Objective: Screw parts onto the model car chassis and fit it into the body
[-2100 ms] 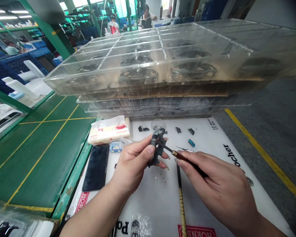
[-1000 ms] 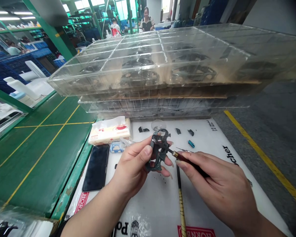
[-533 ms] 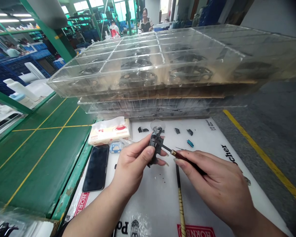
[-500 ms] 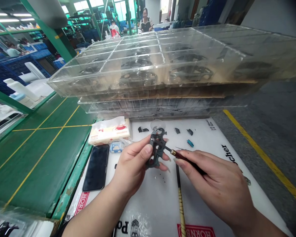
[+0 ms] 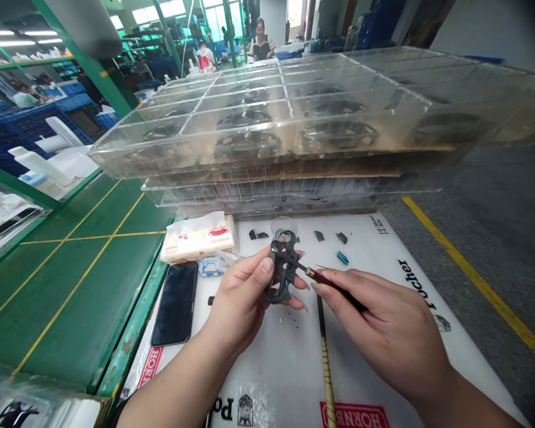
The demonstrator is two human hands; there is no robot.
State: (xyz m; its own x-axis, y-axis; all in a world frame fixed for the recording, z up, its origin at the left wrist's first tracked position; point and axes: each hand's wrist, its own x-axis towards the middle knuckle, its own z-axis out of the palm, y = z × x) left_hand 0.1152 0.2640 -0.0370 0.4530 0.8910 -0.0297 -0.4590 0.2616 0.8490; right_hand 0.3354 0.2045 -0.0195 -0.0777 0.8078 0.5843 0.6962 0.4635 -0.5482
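Taking the tissue pack (image 5: 199,241) as our reference, we find the dark frame part (image 5: 285,278) to its right and slightly nearer, held above the desk (image 5: 267,374). We note one change: about half a second ago the part shows nearly edge-on; now its pierced face is turned fully into view. In our judgement, this exposes the inner ribs to the tool, and the work proceeds by tilting the part back and forth. We find the left hand (image 5: 241,300) gripping the part, thumb on its left edge, other fingers spread behind. The right hand (image 5: 386,336), further right of the pack, is closed in a pen-like grip on a slim tool (image 5: 322,280) with a dark red handle. The shaft reaches the part; we cannot tell what the tip does there. The loose black pieces (image 5: 318,236), right of the pack, appear undisturbed.
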